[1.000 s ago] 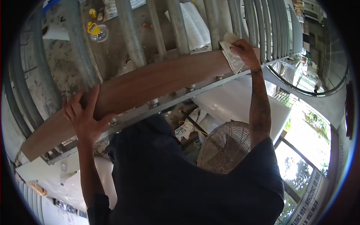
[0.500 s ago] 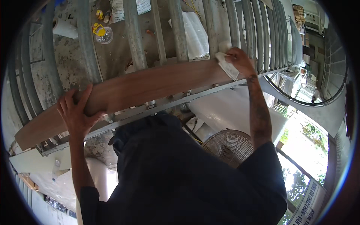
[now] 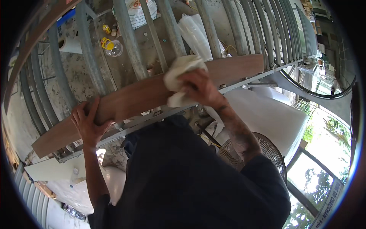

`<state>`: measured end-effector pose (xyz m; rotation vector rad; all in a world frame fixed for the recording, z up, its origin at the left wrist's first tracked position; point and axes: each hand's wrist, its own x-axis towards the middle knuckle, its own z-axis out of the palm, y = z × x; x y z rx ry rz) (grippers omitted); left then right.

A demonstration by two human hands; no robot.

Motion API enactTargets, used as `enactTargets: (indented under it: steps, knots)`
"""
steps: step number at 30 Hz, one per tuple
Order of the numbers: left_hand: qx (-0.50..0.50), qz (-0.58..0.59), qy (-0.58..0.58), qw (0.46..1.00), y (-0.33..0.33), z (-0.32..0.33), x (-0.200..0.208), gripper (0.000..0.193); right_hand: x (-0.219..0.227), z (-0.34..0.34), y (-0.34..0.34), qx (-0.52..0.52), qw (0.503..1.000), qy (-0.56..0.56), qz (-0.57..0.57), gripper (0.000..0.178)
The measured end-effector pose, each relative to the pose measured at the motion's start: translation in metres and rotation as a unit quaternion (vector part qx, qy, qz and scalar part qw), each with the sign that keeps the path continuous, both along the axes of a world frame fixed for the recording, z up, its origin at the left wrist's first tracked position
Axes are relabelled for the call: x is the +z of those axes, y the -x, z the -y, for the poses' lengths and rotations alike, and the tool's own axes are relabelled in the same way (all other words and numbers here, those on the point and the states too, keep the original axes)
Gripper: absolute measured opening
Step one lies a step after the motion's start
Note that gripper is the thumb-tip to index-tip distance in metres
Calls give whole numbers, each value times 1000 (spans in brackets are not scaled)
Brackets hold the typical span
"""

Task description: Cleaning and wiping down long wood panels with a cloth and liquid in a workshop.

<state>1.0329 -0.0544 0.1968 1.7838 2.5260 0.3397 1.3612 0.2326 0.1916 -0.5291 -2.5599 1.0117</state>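
Observation:
A long brown wooden board (image 3: 133,98) lies across the metal rack in front of me, its left end tapering. My left hand (image 3: 90,124) grips the board left of its middle, fingers spread over the top toward the far edge and thumb at the near edge. Right of the middle, my right hand (image 3: 201,88) is closed around a white cloth (image 3: 184,65), which is pressed on the board's upper face. Motion blurs the cloth and the fingers holding it.
Round metal bars (image 3: 129,38) of the rack run away from me. Another brown wooden piece (image 3: 40,27) stretches across them at the far left. Below are a clear jug with a yellow top (image 3: 108,44) and a plastic-wrapped roll (image 3: 196,36). A fan (image 3: 271,150) stands near my right arm.
My right hand has swept the cloth leftward along the board from near its right end. My left hand keeps its hold. The view has shifted, and the wooden piece at far left now shows.

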Motion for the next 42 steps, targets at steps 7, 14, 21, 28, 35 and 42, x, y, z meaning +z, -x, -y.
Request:
enactTargets:
  steps: [7, 14, 21, 28, 35, 42]
  knots:
    - [-7, -9, -7, 1000, 1, -2, -4, 90, -5, 14, 52, -198, 977, -84, 4, 22]
    - [4, 1, -1, 1000, 4, 9, 0, 87, 1, -43, 10, -116, 982, -125, 80, 13]
    - [2, 14, -8, 1000, 5, -2, 0, 84, -15, -122, -79, -174, 968, 8, 183, 13]
    - [-5, -3, -15, 1000, 9, 5, 0, 85, -27, 17, 104, -64, 995, 54, 61, 17]
    - [-2, 2, -23, 1000, 4, 3, 0, 86, 27, -166, -108, -221, 927, 3, 302, 17]
    - [-9, 1, -7, 1000, 7, 5, -10, 86, -6, -83, -14, -131, 966, -15, 224, 20]
